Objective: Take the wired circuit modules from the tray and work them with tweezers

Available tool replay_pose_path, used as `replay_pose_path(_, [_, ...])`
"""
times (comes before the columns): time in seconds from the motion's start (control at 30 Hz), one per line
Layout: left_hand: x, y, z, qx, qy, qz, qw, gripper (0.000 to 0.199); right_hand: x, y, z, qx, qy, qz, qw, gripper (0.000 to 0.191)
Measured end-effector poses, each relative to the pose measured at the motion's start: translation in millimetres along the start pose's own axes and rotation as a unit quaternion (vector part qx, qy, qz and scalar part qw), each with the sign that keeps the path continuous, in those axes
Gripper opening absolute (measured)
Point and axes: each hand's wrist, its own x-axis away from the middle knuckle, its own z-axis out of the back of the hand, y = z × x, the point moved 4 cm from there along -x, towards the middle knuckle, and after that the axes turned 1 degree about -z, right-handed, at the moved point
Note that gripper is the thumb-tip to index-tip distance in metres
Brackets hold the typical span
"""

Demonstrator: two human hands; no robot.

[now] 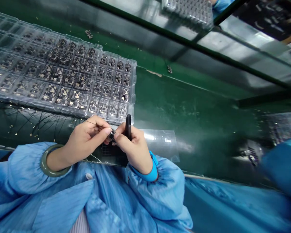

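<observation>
A blister tray of circuit boards [133, 84] just ahead of our left hand [87, 136] and right hand [133, 149], thin black wires [43, 124] crossing our way on the left, a green bench top [196, 110] giving us passage rightward, a dark metal rail [184, 43] barring the way far ahead, a blue sleeve [283, 165] blocking the right edge

A clear plastic sheet [160, 142] lay on the green bench [196, 106] near a small dark component [169, 69], a glass shelf [244, 42] on dark rails ran overhead, and a co-worker's blue sleeve [281, 168] showed at right.
</observation>
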Motion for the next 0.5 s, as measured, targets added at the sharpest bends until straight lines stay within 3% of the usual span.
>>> replay_pose_path(0.27, [-1.9,2.8,0.3,0.077,-0.018,0.086,0.993,0.009,4.4,-8.3,-2.3,0.018,0.026,0.053,0.998,0.014])
replay_pose_path(0.5, [-1.7,2.7,1.2,0.075,-0.045,0.105,0.991,0.013,11.8,-9.4,-1.3,0.084,0.034,0.074,0.993,0.014])
